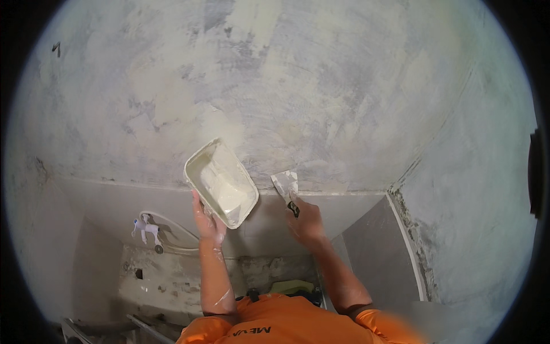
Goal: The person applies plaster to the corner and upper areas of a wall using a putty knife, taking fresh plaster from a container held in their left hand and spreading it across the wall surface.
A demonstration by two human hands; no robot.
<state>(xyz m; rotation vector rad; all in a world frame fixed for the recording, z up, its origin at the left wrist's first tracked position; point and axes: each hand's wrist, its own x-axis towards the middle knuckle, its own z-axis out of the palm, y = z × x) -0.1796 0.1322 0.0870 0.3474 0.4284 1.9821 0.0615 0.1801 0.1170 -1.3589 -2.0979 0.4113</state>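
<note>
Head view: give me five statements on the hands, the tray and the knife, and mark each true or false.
1. The left hand holds a white tray of pale filler. True.
2. The right hand is bare of any tool. False: it holds a putty knife by its dark handle.
3. The knife's blade rests inside the tray. False: it is apart from the tray, up against the patchy grey wall.
4. The person wears an orange shirt. True.
5. The tray sits on the floor. False: it is held up near the wall.
</note>
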